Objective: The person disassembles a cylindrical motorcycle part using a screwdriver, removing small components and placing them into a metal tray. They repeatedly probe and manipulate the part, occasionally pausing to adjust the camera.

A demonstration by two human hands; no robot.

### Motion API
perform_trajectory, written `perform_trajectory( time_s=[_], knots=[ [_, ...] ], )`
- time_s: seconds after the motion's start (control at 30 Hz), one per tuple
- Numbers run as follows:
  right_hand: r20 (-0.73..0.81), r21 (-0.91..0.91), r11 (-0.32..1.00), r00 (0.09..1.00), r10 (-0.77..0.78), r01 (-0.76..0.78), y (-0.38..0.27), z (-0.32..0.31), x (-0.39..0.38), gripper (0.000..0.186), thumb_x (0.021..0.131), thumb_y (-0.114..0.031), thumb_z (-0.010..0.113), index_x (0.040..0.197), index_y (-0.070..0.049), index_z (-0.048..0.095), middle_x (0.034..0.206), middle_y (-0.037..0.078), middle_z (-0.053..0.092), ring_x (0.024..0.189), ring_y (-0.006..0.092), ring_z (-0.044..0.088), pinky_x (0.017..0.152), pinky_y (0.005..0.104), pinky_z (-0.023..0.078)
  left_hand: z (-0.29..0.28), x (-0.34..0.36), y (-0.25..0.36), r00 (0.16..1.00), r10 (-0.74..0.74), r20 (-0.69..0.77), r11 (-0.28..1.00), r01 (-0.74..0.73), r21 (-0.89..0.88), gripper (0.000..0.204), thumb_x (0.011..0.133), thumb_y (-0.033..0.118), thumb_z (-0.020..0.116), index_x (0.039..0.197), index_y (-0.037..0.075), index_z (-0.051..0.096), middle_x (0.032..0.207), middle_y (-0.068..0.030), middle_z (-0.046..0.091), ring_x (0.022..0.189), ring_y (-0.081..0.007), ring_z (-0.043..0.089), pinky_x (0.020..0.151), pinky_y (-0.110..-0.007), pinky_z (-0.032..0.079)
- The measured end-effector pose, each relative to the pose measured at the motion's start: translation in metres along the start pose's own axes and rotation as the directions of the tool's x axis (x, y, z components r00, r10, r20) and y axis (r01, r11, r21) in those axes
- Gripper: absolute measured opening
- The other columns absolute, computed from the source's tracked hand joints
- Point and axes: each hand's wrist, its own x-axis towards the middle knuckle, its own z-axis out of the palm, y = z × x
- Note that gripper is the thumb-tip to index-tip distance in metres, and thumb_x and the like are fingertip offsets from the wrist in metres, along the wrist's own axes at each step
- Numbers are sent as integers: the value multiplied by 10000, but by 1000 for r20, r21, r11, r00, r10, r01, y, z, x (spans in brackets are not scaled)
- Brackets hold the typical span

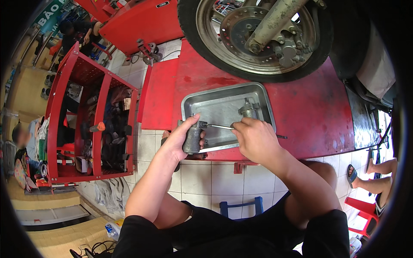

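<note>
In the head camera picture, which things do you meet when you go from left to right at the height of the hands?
Red tool cart → left hand holding a grey cylindrical part → thin metal tool → right hand → red lift platform.

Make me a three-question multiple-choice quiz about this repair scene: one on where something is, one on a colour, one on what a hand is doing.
1. Where does the metal tray sit?
A. on the red platform below the wheel
B. on the tiled floor
C. inside the tool cart

2. What colour is the tool cart at the left?
A. blue
B. red
C. yellow

3. What is the left hand doing?
A. resting open on a knee
B. pointing at the wheel
C. gripping a grey cylinder-shaped part

Answers:
1. A, the tray lies on the red platform, just below the wheel.
2. B, its frame and shelves are red.
3. C, the fingers wrap the grey part while the right hand puts a thin tool to its top.
</note>
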Motion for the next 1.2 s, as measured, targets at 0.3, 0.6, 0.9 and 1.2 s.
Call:
perform_trajectory(
  time_s=[0.3, 0.6, 0.9, 1.2],
  knots=[
    [-50, 131, 991, 999, 7, -1, 10, 13, -1, 106, 883, -91, 608, 866, 11, 629, 842, 175, 643, 777, 397, 644, 702, 471, 520, -6, 1, 1, 999, 53, 13, 998, -53, 34, 391, 853, 406, 757, 1000, 101, 561, 721, -80, 617, 578, -199, 594, 515, -354, 505],
    [125, -10, 988, 980, 157, -157, -6, 5, 2, 135, 862, -87, 647, 937, 17, 603, 879, 195, 647, 811, 400, 661, 721, 478, 526, 4, -7, -4, 997, 51, -57, 994, -46, 96, 405, 847, 404, 765, 1010, 100, 552, 723, -72, 615, 579, -190, 597, 517, -371, 516],
    [94, -128, 990, 993, 67, -54, -6, 8, -4, 82, 880, -85, 596, 911, -13, 621, 890, 160, 645, 795, 356, 686, 707, 446, 556, -3, -2, -5, 998, 35, -48, 997, -32, 70, 405, 850, 422, 754, 1020, 122, 541, 730, -62, 608, 577, -195, 595, 514, -389, 517],
    [-29, -125, 992, 999, -30, 26, 3, 11, -7, 77, 864, -103, 629, 907, -39, 633, 836, 137, 625, 762, 340, 678, 665, 440, 540, -2, 3, -2, 999, 40, -22, 998, -39, 44, 397, 860, 434, 740, 1017, 127, 543, 728, -64, 604, 582, -206, 593, 513, -399, 506]
  ],
)
